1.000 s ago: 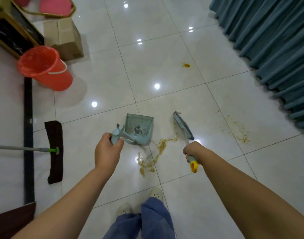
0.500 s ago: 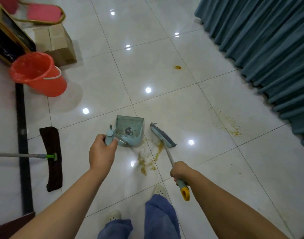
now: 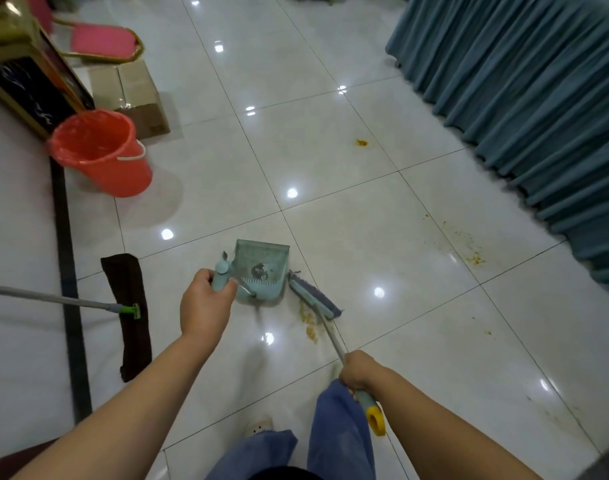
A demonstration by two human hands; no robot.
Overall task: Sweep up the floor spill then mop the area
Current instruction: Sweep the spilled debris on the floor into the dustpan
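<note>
Nearest me, my right hand [image 3: 356,370] is wrapped tight around the thin grey handle of the pale blue broom [image 3: 315,299], just above its yellow end cap, which juts out below the wrist over my blue trouser leg [image 3: 341,431]. Up the shaft from that grip, the brush head sits on the glossy white tiled floor [image 3: 417,323], with a small smear of yellowish crumbly spill [image 3: 308,323] lying just on my side of the bristles. My left hand [image 3: 204,306] is closed around the stubby handle of the light blue plastic dustpan [image 3: 261,271], whose tray rests just beyond my knuckles and touches, or nearly touches, the brush head's far end (some dark bits already lie inside the tray). Out to the left of that grip lies the flat mop with a dark brown cloth pad [image 3: 128,313] and grey pole. Farther off to the right, more yellow crumbs [image 3: 474,258] are scattered near the teal pleated curtain [image 3: 538,98]. Beyond the dustpan, far left, stands an orange-red plastic bucket [image 3: 102,154], with a brown cardboard box [image 3: 133,98] behind it.
</note>
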